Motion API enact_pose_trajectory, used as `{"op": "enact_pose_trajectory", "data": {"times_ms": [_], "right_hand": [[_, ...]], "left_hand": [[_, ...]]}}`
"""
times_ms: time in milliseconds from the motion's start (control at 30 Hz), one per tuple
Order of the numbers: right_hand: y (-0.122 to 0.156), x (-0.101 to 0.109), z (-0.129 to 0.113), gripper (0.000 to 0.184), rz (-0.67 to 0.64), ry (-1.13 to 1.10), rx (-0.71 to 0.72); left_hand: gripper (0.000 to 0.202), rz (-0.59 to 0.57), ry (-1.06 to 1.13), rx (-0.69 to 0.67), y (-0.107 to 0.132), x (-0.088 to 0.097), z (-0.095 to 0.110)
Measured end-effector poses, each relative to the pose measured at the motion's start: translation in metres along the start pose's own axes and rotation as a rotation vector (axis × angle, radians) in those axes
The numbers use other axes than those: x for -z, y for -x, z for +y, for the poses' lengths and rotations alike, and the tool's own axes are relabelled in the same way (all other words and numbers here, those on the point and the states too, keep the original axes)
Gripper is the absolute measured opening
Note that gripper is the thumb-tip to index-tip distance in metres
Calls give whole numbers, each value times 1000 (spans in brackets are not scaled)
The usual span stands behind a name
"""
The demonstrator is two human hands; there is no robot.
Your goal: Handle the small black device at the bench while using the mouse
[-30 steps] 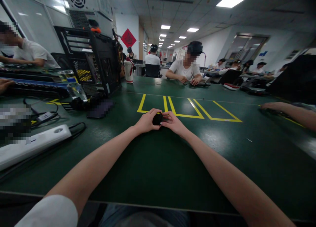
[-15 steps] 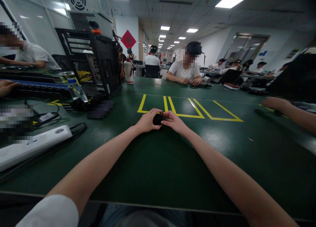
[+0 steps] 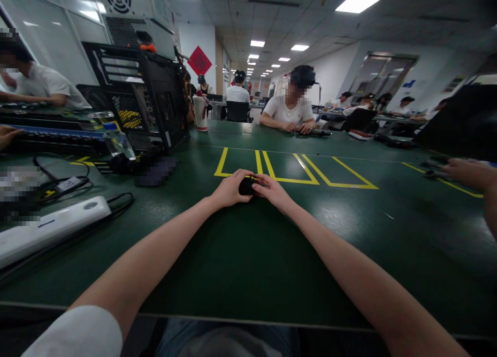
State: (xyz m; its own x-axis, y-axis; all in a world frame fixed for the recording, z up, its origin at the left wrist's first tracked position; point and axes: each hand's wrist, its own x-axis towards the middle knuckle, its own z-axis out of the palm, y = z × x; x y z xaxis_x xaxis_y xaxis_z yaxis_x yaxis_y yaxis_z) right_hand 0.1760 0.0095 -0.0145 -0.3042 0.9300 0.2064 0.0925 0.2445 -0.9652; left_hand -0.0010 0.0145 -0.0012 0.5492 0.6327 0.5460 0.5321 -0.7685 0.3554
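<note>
Between my two hands is a small black object (image 3: 246, 186), too dark and small for me to tell its kind. My left hand (image 3: 230, 189) is closed round its left side, the thumb below and the fingers over the top. The fingertips of my right hand (image 3: 269, 190) are pressed against its right side. Both hands are low over the green table (image 3: 248, 253), just in front of the yellow tape outlines (image 3: 289, 181). My fingers hide much of the object.
A white power strip (image 3: 58, 225) with black cables lies at the left. Behind it stand a clear bottle (image 3: 118, 142), an open computer case (image 3: 155, 98) and a paper cup (image 3: 201, 112). A person (image 3: 289, 108) sits opposite; another person's hand (image 3: 468, 171) is at the right.
My hands stay almost in place round the black object, which looks slightly turned. At the right, the other person's hand has shifted, and dark items show beside it. The view has moved slightly.
</note>
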Motion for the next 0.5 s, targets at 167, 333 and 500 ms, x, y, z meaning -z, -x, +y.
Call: {"op": "enact_pose_trajectory", "data": {"times_ms": [167, 333, 500], "right_hand": [[4, 2, -2, 38, -27, 56, 58], [6, -3, -6, 28, 6, -14, 36], [6, -4, -7, 34, 3, -35, 0]], "left_hand": [[58, 7, 0, -15, 1, 0, 0], [57, 14, 3, -19, 4, -1, 2], [56, 10, 15, -17, 6, 2, 6]]}}
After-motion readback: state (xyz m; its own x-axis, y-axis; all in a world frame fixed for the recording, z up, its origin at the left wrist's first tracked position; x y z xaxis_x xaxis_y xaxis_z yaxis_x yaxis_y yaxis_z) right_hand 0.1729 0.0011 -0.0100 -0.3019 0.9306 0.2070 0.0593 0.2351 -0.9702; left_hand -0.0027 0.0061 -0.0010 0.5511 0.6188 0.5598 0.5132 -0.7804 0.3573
